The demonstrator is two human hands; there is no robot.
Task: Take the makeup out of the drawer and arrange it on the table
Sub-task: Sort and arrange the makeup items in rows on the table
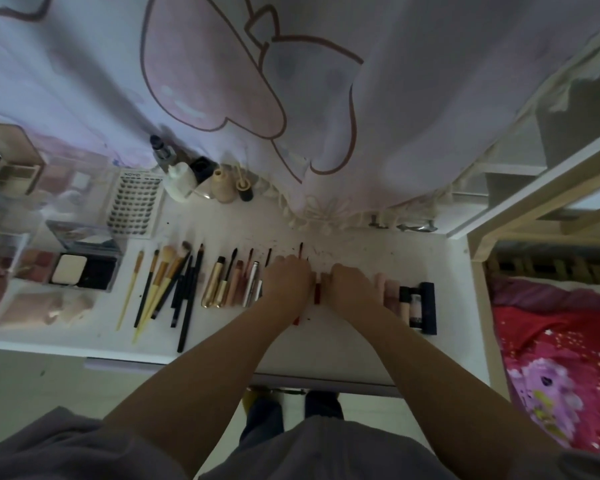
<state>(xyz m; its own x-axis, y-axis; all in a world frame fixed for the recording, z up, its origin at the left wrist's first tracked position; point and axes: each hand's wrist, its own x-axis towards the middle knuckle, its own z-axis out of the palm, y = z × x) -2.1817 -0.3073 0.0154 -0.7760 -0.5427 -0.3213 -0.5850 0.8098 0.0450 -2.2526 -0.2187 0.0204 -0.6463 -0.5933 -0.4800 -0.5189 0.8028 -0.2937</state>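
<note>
Front edge: bare strip of my table runs under my forearms, room to slide in from there.
Left: my left hand is hemmed by the gold tube and the slim wands just beside it; the brushes fan out farther over.
Right: my right hand has pale tubes and a dark case close by.
Back: open tabletop up to the hanging curtain; bottles crowd the back left.
Far left: compact and lash card fill that end.
</note>
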